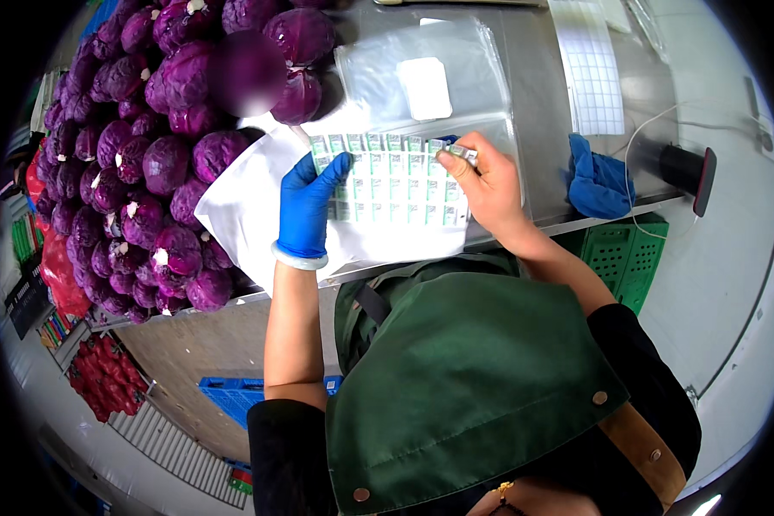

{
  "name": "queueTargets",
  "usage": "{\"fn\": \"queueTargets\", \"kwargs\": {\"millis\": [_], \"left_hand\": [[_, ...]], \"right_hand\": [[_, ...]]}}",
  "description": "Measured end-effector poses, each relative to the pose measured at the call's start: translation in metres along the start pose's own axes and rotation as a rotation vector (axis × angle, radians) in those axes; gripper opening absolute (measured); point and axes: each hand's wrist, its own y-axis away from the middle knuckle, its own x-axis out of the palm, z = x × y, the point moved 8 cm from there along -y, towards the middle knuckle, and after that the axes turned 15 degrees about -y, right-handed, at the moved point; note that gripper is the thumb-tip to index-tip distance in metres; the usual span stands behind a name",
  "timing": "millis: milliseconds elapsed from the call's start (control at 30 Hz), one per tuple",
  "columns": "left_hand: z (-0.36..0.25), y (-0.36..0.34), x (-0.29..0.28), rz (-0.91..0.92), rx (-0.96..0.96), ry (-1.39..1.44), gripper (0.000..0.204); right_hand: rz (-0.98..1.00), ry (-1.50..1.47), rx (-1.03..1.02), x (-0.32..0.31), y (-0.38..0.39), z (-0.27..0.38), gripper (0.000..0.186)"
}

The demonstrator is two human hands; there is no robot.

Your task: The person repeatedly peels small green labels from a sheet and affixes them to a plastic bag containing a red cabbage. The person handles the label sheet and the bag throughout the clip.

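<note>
My left hand (304, 213), in a blue glove, grips the left edge of a sheet of small green-and-white printed labels (393, 187), its thumb lying over the front. My bare right hand (494, 185) pinches the sheet's upper right part between thumb and fingers. The labels run in rows there, and the edge under the right fingers looks folded back. Beneath the sheet, white paper (242, 191) lies on the metal table (537, 95). Clear plastic bags (477, 73) with a white patch lie just beyond the labels.
Red cabbages (165, 163) are heaped on the left of the table. To the right are a crumpled blue glove (599, 185), a gridded paper sheet (589, 69) and a black device (686, 169) beside a white cable. A green crate (625, 262) stands below the table's right edge.
</note>
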Motion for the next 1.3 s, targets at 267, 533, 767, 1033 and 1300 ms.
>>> {"fn": "queueTargets", "kwargs": {"millis": [267, 533, 767, 1033, 1300], "left_hand": [[-0.029, 0.002, -0.006, 0.071, 0.094, -0.286, 0.022], [-0.037, 0.008, 0.008, 0.172, 0.057, -0.359, 0.022], [-0.011, -0.012, -0.011, 0.150, 0.003, -0.483, 0.027], [-0.002, -0.027, -0.056, -0.121, 0.580, -1.537, 0.053], [0.022, 0.006, 0.073, 0.327, 0.798, -1.228, 0.022]], "right_hand": [[0.366, 0.424, -0.283, 0.021, -0.028, 0.035, 0.039], [0.587, 0.679, -0.480, 0.055, -0.024, 0.025, 0.021], [0.177, 0.262, -0.835, 0.027, -0.007, 0.048, 0.012], [0.050, -0.092, 0.444, -0.019, -0.005, -0.081, 0.022], [-0.070, 0.031, 0.448, -0.017, -0.002, -0.139, 0.024]]}}
